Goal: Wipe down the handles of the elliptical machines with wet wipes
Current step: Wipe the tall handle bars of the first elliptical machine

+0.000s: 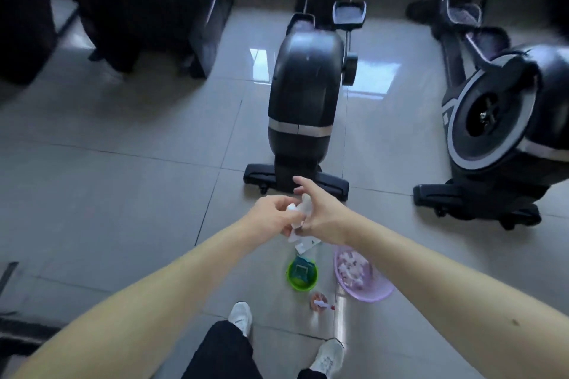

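Note:
My left hand [271, 215] and my right hand [320, 212] meet in front of me over the floor, both holding a small white wet wipe [298, 209] and its torn packet [305, 245], which hangs below them. My left fingers pinch the white wipe; my right hand grips it with the index finger stretched forward. A black elliptical machine [303, 95] stands straight ahead, and a second elliptical [498, 120] stands to the right. Their handles lie outside the view.
On the tiled floor below my hands sit a green bucket [302, 286], a purple basket [374, 291] with several small packets, and a small pink item [320, 301]. Dark equipment [147, 9] stands at the back left. My white shoes [241, 317] show at the bottom.

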The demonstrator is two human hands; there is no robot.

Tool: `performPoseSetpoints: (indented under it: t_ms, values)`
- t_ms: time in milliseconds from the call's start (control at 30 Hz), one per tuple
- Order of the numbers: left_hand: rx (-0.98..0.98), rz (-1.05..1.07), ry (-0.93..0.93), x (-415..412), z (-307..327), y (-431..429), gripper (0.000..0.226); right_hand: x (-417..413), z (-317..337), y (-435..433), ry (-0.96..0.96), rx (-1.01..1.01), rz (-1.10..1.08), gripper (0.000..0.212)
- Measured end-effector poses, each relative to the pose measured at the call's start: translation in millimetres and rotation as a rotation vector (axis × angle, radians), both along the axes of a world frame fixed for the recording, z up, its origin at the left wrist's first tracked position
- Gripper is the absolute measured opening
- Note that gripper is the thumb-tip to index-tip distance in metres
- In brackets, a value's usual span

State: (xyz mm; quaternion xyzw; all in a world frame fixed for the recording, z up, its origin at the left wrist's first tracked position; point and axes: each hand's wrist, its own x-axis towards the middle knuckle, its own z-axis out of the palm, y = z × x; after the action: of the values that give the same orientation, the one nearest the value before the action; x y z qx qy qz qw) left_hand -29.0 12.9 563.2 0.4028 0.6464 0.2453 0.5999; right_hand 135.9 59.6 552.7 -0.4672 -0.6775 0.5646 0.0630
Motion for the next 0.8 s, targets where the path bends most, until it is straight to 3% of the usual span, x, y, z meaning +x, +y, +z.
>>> performPoseSetpoints:
  t_ms: [167,400,567,667,800]
  values:
    - [0.049,0.126,-0.105,-53.1,38.8,13.4,0.006,-47.5,37.9,28.8,0.061,0.12,0.056,0.094]
    - [0.117,0.257,-0.215,-179.6,46.3,76.3,0.014,-164.7,61.7,94.9,0.128,0.202,-0.053,0.071]
    - [0.154,0.185,-0.3,-294.0,67.0,132.9,0.057,-275.0,92.3,142.5,0.111,0.281,-0.127,0.04]
    - [0.177,0.133,-0.317,-349.0,84.4,159.2,0.05,-327.5,110.3,169.9,0.104,0.31,-0.131,0.027]
    - [0.177,0.128,-0.322,-401.7,95.9,199.9,0.038,-380.1,121.7,209.6,0.066,0.355,-0.111,0.031]
